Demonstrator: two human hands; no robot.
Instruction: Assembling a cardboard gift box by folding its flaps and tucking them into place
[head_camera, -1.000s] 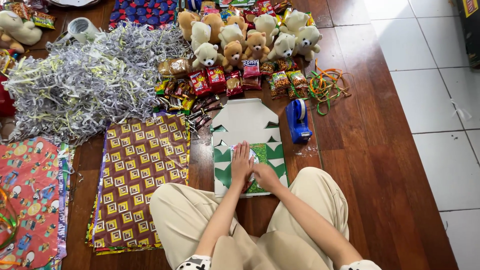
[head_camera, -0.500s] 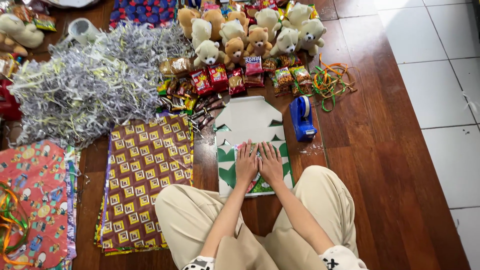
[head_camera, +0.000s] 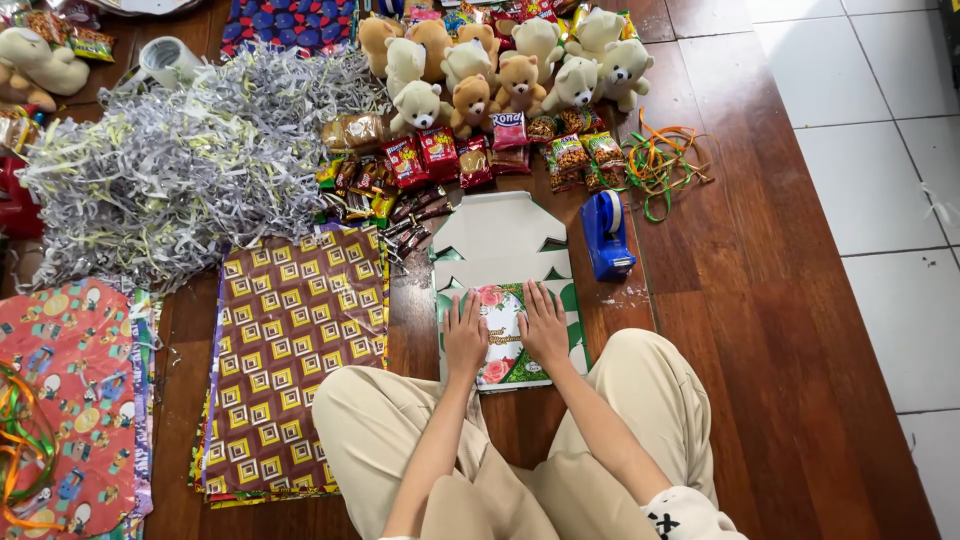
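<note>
- Flat carton (head_camera: 508, 290): unfolded on the floor before the knees, white inside, green printed panel with pink roses, both hands pressed on it.
- Snack packets (head_camera: 470, 160): a row between the carton and the teddy bears, red, brown and green.
- Packets (head_camera: 70, 35): top left, beside a plush toy, green and orange.

1. There is a single view, from a camera worn on the person's head.
2. It looks steeply down and forward over the beige-trousered knees onto the dark wooden floor (head_camera: 760, 330).
3. Near the bottom edge lie the left hand (head_camera: 466, 338) and right hand (head_camera: 545, 327); the row of plush teddy bears (head_camera: 500, 60) at the top edge lies farthest.
4. No second view overlaps it.
</note>
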